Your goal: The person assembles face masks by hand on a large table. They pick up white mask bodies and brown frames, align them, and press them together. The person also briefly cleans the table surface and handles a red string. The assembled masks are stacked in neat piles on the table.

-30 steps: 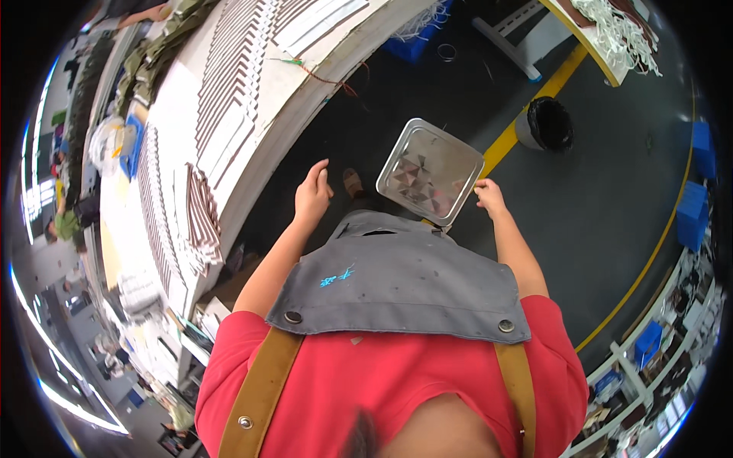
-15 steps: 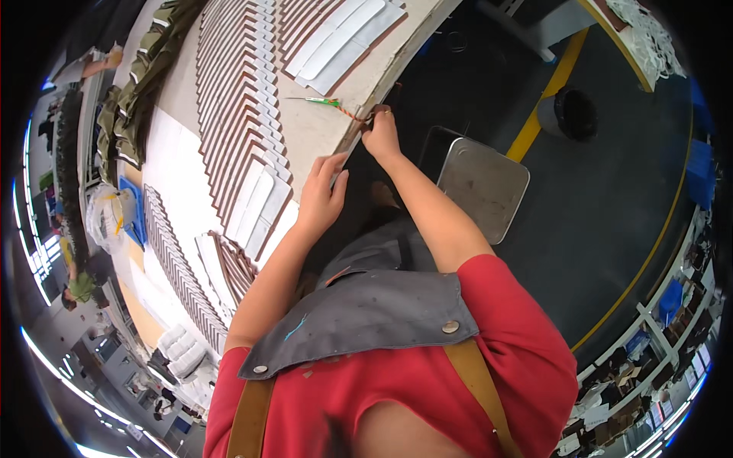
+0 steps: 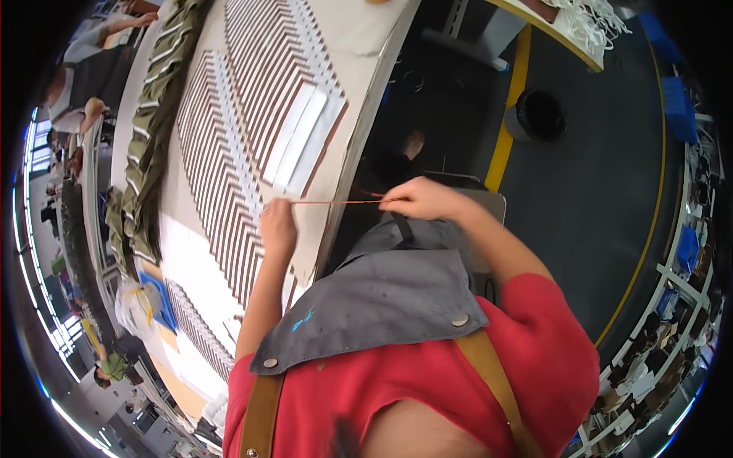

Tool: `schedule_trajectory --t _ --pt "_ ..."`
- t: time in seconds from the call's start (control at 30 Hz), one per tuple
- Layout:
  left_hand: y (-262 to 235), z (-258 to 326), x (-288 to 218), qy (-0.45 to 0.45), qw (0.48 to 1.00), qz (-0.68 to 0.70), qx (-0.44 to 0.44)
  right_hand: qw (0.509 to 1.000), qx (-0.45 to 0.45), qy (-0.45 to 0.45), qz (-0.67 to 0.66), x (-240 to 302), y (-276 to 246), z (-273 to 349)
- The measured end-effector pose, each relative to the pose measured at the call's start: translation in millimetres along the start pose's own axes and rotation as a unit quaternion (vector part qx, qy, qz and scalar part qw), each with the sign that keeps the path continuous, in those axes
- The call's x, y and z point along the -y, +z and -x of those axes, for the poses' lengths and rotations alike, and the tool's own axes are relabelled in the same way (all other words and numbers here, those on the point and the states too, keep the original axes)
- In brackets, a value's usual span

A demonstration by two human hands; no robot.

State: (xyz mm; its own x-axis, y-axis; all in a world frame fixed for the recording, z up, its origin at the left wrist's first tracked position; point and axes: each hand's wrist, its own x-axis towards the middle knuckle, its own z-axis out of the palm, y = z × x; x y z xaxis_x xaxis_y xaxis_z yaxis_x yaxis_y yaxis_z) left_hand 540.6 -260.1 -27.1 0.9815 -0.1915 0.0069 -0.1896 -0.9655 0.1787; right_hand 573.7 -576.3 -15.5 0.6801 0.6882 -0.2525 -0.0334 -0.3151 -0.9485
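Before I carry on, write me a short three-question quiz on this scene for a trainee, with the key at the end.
1. What runs between the left hand and the right hand?
2. True or false: overlapping brown-and-white pieces lie on the table, to the left of the right hand.
3. Fill in the colour: the floor line passing beside the black-lined bin is ____.

Key:
1. A thin reddish cord, stretched straight.
2. True.
3. Yellow.
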Motion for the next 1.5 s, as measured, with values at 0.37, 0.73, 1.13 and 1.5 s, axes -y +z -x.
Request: schedule_trajectory --t 0.37,0.73,1.13,1.5 --pt "-46 -232 -98 0.014 0.975 0.018 -0.219 0.906 -0.094 0.392 -0.131 -175 -314 48" --pt "67 -192 -217 0.119 0.971 0.090 -0.187 0.985 -0.115 0.116 -0.050 -242 -264 -19" --pt "160 -85 -251 0.136 0.971 0.130 -0.149 0.899 0.264 0.177 -0.302 -182 -118 -83" --pt "218 -59 -150 -0.406 0.891 0.065 -0.195 0.747 0.216 -0.166 0.606 -159 -97 -143"
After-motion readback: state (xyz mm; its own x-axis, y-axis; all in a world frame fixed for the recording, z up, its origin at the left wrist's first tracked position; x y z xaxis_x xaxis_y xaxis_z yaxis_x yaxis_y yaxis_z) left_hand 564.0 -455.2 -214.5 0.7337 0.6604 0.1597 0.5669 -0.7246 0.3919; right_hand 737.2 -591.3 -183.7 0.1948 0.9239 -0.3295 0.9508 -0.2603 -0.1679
